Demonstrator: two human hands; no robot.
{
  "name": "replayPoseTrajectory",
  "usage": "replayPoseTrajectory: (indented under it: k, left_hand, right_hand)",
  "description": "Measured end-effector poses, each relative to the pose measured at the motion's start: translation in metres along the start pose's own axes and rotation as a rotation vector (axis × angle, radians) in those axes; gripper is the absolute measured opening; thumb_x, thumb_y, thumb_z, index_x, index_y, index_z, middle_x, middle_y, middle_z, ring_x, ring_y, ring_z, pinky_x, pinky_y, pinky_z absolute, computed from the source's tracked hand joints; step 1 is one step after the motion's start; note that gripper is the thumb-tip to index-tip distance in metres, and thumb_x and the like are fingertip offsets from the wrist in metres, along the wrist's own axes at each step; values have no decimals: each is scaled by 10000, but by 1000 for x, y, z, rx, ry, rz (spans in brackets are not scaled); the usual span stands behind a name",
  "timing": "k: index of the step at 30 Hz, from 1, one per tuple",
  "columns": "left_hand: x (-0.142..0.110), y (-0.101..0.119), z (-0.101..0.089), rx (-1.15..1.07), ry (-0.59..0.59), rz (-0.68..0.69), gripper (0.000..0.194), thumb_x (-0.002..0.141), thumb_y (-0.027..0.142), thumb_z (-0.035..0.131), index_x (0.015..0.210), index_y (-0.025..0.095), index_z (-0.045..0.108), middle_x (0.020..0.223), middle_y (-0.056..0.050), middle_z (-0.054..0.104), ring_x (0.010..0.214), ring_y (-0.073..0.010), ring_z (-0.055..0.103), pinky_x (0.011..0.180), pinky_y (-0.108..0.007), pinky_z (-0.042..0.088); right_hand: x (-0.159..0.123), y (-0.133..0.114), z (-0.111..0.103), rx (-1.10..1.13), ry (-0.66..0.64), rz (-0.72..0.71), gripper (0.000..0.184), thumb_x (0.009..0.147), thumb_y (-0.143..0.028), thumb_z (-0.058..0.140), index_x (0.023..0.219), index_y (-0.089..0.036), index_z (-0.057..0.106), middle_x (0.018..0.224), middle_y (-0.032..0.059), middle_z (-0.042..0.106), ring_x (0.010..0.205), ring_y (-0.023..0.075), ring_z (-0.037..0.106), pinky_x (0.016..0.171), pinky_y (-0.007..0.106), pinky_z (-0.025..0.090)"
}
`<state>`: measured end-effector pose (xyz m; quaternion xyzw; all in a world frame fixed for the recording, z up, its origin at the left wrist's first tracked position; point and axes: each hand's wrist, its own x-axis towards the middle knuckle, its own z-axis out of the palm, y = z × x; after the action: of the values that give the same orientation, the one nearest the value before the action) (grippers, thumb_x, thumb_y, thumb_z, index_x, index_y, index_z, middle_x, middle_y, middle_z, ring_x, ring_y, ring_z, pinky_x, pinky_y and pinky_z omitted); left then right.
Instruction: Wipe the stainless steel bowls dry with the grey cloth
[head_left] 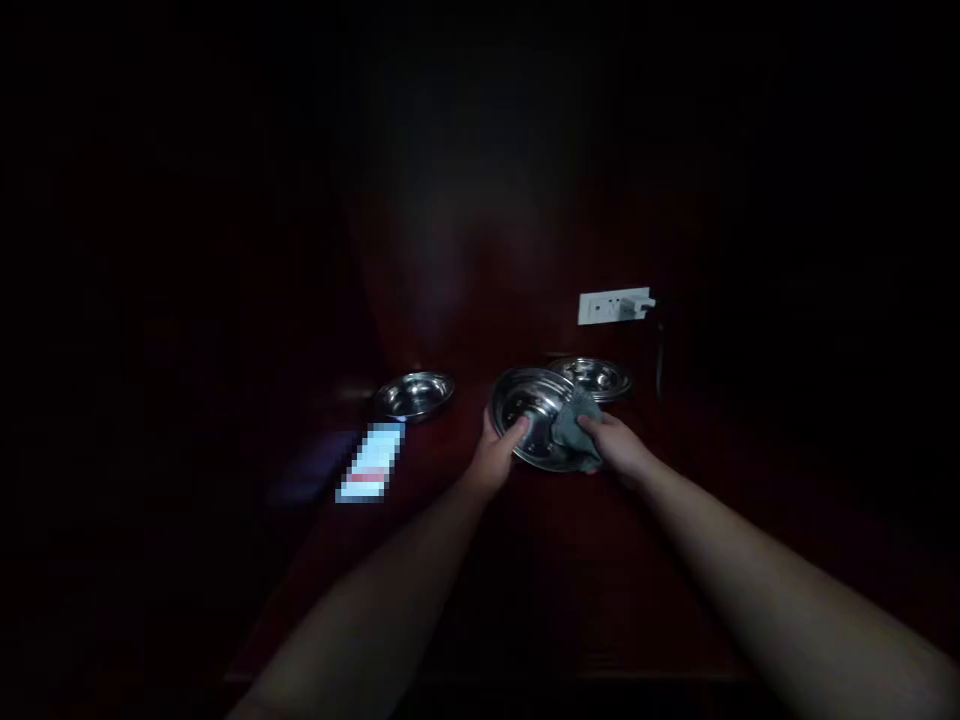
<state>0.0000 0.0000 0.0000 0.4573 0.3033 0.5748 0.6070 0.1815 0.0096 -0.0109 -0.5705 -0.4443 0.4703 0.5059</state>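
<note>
Table (570,600): one, dark red, beneath two bare forearms (405,570).

Lit screen (371,462): one, lying at left, blurred to squares, apart from both hands.

Left hand (495,455): grasping the left rim of the steel bowl (541,408) — thumb inside, other fingers mostly hidden by the wall.

Right hand (619,445): thumb pressing a cloth (576,430) to the bowl's right side; its lower fingers I cannot make out.

Steel bowl: one, between the hands, above the middle of the table; whether its base touches down I cannot tell. Hazards, in my judgement: smooth metal could skid from the left thumb if the cloth pushes hard, and strike its neighbour behind; the gloom could mask a loosening grip. Orientation: mouth up and tipped toward the person. Long axis: none, being round — though its seen outline slants from upper left to lower right.

Shallow dish (416,390): steel, mouth up, beyond the screen.

Second dish (596,378): steel, behind the bowl, partly covered.

Socket plate (595,308): white, plug (637,303) fitted, dark cable (660,365) hanging near.
</note>
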Motion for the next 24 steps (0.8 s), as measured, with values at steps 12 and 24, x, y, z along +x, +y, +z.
replayPoseTrajectory:
  k: [12,24]
  left_hand:
    - [-1,7,-6,70,-5,-106,638,663,224,626,1251,279,385,1154,-80,554,918,-255,600,626,-367,545]
    - [3,14,-23,45,-112,-310,439,710,254,569,1133,152,506,930,-128,652,742,-235,630,596,-400,533]
  right_hand:
    - [-2,-5,-1,65,-19,-14,144,825,-200,510,937,-145,582,652,53,666,489,161,616,416,274,517]
    - [-5,-9,-8,5,-92,-50,112,799,-148,520,863,-142,611,750,67,707,622,156,663,607,253,540]
